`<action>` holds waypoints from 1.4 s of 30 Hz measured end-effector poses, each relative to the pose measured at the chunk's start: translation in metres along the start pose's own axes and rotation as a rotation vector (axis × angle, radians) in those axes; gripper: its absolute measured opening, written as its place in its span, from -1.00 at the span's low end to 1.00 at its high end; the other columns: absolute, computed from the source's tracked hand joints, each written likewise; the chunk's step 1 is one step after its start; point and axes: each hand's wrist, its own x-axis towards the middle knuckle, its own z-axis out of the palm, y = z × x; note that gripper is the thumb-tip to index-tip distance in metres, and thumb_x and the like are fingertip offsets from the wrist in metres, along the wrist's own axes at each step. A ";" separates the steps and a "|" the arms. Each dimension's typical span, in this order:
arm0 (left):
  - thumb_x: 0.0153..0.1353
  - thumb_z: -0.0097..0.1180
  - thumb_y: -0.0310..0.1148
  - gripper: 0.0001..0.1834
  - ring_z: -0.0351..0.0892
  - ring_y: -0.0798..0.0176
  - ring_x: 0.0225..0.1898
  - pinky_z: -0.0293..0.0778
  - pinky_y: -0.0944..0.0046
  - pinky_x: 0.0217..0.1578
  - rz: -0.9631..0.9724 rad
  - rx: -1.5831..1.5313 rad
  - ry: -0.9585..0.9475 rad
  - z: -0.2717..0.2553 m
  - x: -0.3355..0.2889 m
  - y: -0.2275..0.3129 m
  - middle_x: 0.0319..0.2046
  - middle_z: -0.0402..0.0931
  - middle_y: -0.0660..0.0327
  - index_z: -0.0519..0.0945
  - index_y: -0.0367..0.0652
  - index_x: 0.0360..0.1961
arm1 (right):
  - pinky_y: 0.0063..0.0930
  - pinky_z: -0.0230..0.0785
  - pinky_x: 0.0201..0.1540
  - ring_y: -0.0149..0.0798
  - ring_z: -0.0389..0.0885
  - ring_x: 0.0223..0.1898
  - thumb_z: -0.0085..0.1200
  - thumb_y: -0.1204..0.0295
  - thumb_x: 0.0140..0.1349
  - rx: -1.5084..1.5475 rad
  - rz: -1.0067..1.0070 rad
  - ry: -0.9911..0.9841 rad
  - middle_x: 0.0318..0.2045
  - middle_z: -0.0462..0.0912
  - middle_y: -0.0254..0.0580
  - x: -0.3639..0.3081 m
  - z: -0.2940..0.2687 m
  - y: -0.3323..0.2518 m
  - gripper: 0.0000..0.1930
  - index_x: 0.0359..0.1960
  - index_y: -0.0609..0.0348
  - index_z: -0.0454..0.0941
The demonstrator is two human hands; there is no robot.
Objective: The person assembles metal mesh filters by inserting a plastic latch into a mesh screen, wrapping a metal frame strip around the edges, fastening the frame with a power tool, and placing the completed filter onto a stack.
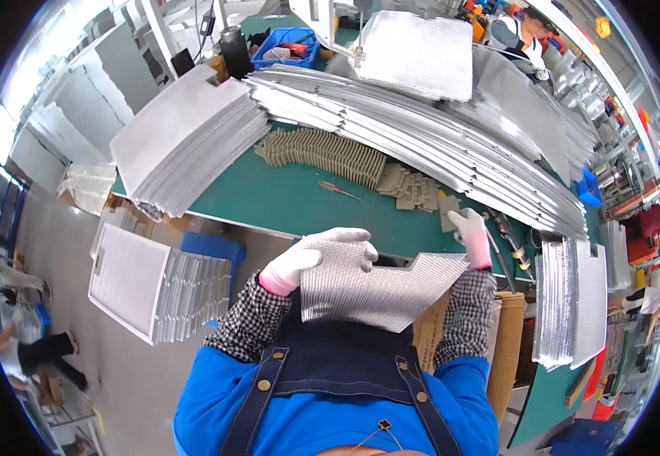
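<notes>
Silver metal mesh forms the notched panel (375, 292), held up just off the near edge of the green surface (250, 199). Of the two gloved hands, the left hand (316, 261) is closed over the panel's left end; the right hand (473, 234) is half-curled beside a tan slotted piece (447, 211) on the surface, near its right part (whether it pinches that piece, I cannot tell). With one end gripped, the thin mesh could sag or twist under its own weight. Its right corner, close to the pink cuff, could snag if that arm swings back carelessly, and a hurried grab might scatter the loose pieces.
</notes>
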 end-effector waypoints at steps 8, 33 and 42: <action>0.17 0.22 0.11 -0.03 0.50 0.03 0.12 0.37 0.06 0.21 0.000 0.107 0.013 0.011 0.025 0.017 0.13 0.45 -0.11 0.23 -0.47 0.35 | -0.40 0.39 -0.46 -0.30 0.53 -0.52 -0.01 0.42 0.28 1.878 -0.848 -1.084 -0.45 0.59 -0.12 -0.225 -0.100 -0.099 -0.81 -0.23 0.28 0.57; 0.26 0.12 0.07 -0.12 0.52 0.08 0.10 0.36 0.09 0.22 0.077 0.095 0.008 0.011 0.007 0.011 0.12 0.49 -0.07 0.24 -0.44 0.36 | -0.46 0.44 -0.27 -0.38 0.64 -0.29 -0.14 0.35 0.49 0.889 0.434 -3.372 -0.21 0.68 -0.36 -0.262 -0.081 -0.180 -0.77 -0.05 0.10 0.58; 0.23 0.14 0.10 -0.10 0.52 0.04 0.09 0.36 0.05 0.21 0.063 0.059 0.006 0.005 0.014 0.008 0.11 0.48 -0.09 0.25 -0.44 0.35 | -0.47 0.47 -0.30 -0.37 0.63 -0.35 -0.11 0.36 0.46 1.038 0.499 -3.291 -0.25 0.67 -0.32 -0.256 -0.084 -0.179 -0.76 0.00 0.16 0.54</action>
